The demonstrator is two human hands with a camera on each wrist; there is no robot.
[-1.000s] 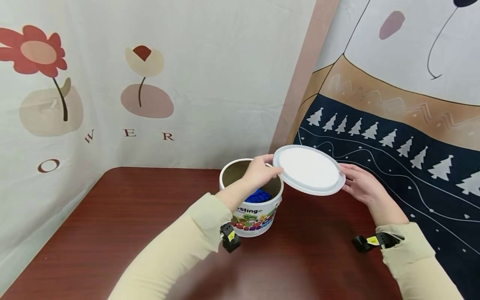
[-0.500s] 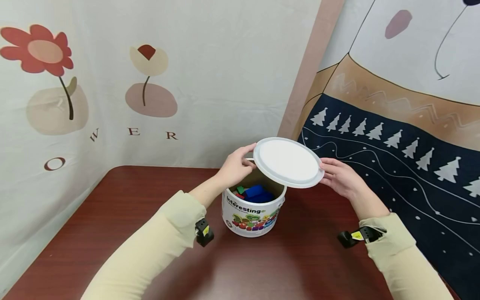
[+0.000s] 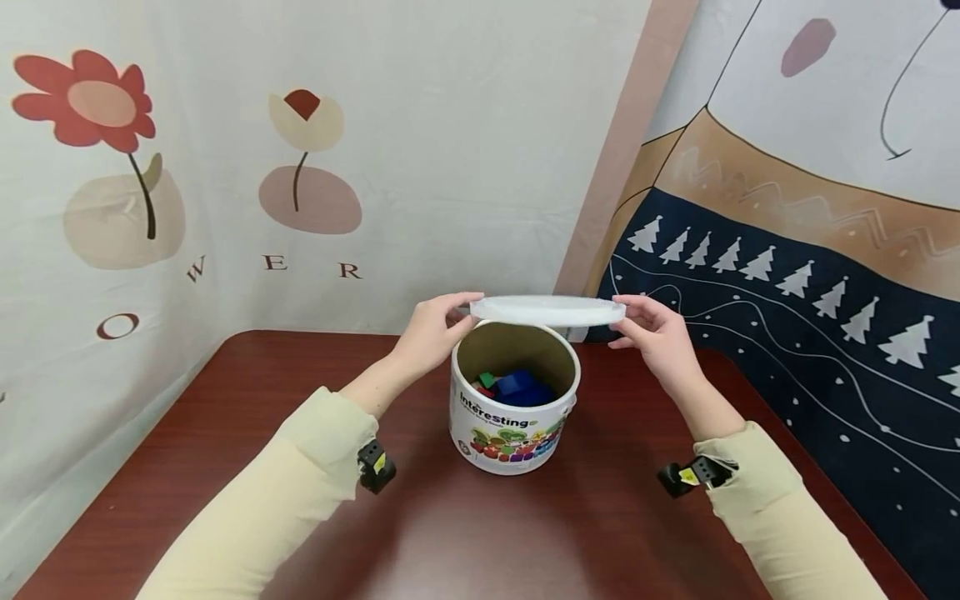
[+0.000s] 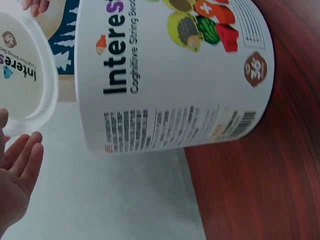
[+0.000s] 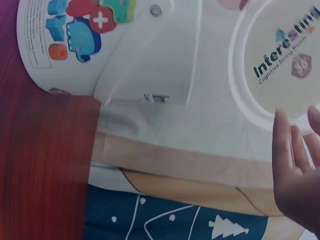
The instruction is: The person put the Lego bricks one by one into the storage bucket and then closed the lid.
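A round white plastic lid is held up over the far rim of a white bucket, seen nearly edge-on from the head. My left hand pinches the lid's left edge, and my right hand pinches the right edge. Inside the bucket lie blue pieces, a small green piece and something red. Printed lettering shows on the lid in the left wrist view, where the left hand enters at the left. The right hand is at the lid's rim in the right wrist view.
The bucket stands upright on a dark red wooden table. A pale curtain with printed flowers hangs behind, and a navy cloth with white trees hangs at the right. Each wrist wears a small black camera.
Both hands have carried the lid to the left, over the bucket's back rim. It has tipped from showing its white face to nearly edge-on. The left hand no longer covers the bucket's opening.
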